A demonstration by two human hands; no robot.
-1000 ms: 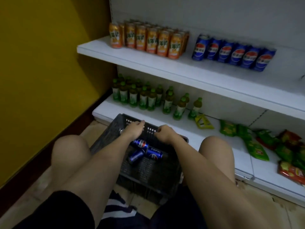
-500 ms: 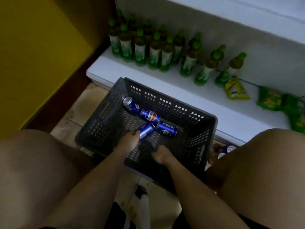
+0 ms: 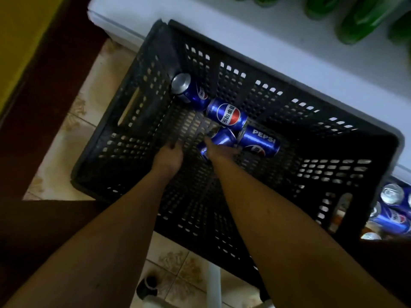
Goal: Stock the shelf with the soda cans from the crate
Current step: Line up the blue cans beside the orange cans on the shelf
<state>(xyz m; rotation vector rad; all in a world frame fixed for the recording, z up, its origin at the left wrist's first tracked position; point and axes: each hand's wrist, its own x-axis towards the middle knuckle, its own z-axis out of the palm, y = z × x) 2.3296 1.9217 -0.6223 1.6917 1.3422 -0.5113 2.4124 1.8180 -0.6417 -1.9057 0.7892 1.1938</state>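
Looking down, I see four shiny blue soda cans (image 3: pixel 226 114) lying on their sides in the black crate (image 3: pixel 142 90), which has holes all over. They sit near the far wall. My right hand (image 3: pixel 219 151) wraps around one can (image 3: pixel 222 137). My left hand (image 3: pixel 169 157) is down in the crate beside it, holding nothing; its fingers are hidden. The crate touches the white shelf (image 3: pixel 289 47).

Your right hand (image 3: pixel 219 152) hides most of one can (image 3: pixel 222 137). Green bottles (image 3: pixel 355 21) are cropped at the top edge; left-hand fingers (image 3: pixel 172 146) blur.
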